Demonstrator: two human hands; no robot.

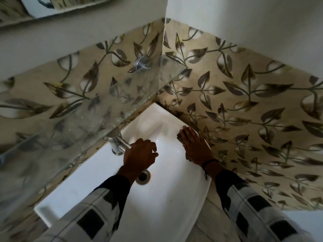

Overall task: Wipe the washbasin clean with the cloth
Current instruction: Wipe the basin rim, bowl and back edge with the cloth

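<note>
Pressing down on the rim, right hand (194, 145) lies flat, fingers straight and together, over a dark cloth (179, 137). The cloth is mostly covered; edges show past the fingertips and near the wrist. Its long axis follows the hand, along the right rim of the white corner washbasin (73, 187) and pointing toward the wall corner, just beside the leaf-patterned tiles (244, 102).

Left hand (139, 154) hovers over the bowl with fingers curled, its back touching the tip of the lever (125, 143) of the chrome tap (116, 140). I cannot tell whether it grasps anything.

The drain (144, 177) is partly hidden by the left wrist. A glass shelf (97, 109) on a chrome bracket (141, 64) overhangs the tap side. A black wristband (208, 163) sits on the right wrist. Both sleeves are checked.
</note>
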